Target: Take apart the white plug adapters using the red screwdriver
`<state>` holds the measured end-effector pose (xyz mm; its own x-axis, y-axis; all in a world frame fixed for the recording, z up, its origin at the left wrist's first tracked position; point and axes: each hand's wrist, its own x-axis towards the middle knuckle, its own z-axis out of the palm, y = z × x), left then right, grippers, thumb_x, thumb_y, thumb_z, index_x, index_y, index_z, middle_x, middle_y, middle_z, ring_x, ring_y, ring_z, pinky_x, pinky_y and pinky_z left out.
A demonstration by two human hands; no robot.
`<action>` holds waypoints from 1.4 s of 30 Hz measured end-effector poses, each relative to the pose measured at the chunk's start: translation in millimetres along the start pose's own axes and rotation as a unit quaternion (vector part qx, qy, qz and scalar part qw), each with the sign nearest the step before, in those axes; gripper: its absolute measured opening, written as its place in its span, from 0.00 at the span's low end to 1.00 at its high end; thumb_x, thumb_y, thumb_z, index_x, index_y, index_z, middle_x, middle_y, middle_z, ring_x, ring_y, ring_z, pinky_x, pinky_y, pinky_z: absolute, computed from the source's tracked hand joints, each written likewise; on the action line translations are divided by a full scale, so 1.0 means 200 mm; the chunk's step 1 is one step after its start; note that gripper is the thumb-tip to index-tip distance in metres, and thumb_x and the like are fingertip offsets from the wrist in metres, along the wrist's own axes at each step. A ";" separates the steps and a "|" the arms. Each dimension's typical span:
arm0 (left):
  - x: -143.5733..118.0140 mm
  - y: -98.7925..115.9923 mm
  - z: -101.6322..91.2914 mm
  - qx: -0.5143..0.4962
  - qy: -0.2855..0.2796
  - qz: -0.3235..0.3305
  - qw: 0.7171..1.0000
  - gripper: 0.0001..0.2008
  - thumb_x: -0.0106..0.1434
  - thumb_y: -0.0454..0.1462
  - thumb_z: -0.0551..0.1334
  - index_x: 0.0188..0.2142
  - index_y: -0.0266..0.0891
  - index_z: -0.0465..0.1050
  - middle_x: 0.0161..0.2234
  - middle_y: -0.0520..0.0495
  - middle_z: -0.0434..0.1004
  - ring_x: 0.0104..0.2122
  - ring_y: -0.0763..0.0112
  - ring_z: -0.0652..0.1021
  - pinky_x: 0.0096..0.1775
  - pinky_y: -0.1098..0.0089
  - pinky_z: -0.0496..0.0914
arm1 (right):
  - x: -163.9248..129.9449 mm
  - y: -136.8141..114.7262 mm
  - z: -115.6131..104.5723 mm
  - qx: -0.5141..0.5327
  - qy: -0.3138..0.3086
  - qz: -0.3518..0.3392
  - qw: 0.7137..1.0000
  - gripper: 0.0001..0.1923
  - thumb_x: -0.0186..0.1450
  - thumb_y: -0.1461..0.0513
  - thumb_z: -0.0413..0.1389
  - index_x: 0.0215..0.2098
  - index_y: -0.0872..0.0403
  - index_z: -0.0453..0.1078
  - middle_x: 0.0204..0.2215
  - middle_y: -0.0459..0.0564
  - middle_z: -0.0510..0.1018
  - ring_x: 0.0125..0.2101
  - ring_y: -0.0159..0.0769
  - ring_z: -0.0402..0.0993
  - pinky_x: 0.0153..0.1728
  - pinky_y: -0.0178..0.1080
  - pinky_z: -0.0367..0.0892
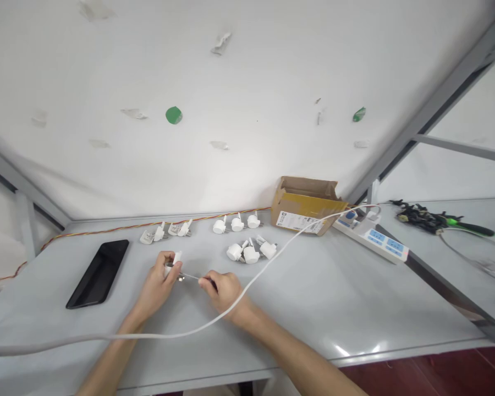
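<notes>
My left hand (159, 283) pinches a small white plug-like part (174, 261) over the grey table (334, 308). My right hand (225, 290) grips a thin metal-tipped tool (192, 276) whose tip meets that part. A white cable (272, 258) drapes across my right wrist and runs up to the white power strip (373, 235) at the right. More small white parts lie farther back: a pair of loose groups (165, 231) on the left, a row of three (236, 223), and a cluster of three (251, 252).
A black phone (99, 272) lies flat at the left. An open cardboard box (305, 204) stands behind the parts. A red-yellow twisted wire (107, 228) runs along the table's back edge. On the neighbouring table at right lie a black tangle and a green-handled tool (435, 220).
</notes>
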<state>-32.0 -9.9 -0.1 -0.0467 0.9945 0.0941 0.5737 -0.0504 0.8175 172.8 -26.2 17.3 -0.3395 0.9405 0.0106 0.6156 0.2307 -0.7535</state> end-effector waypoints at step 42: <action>0.06 0.25 0.13 0.012 0.015 -0.131 0.991 0.25 0.50 0.51 0.59 0.41 0.36 0.66 0.38 0.42 0.75 0.33 0.64 0.75 0.34 0.65 0.67 | -0.01 0.35 -0.24 -0.286 0.149 -0.232 0.918 0.11 0.68 0.61 0.51 0.45 0.58 0.66 0.53 0.61 0.72 0.61 0.45 0.58 0.61 0.51 0.54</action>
<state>18.1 1.3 27.2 -0.2217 0.9697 -0.1025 0.5573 0.2123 0.8027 250.8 -0.1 -3.2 -0.5017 0.7148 0.4872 0.7554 0.6365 -0.1559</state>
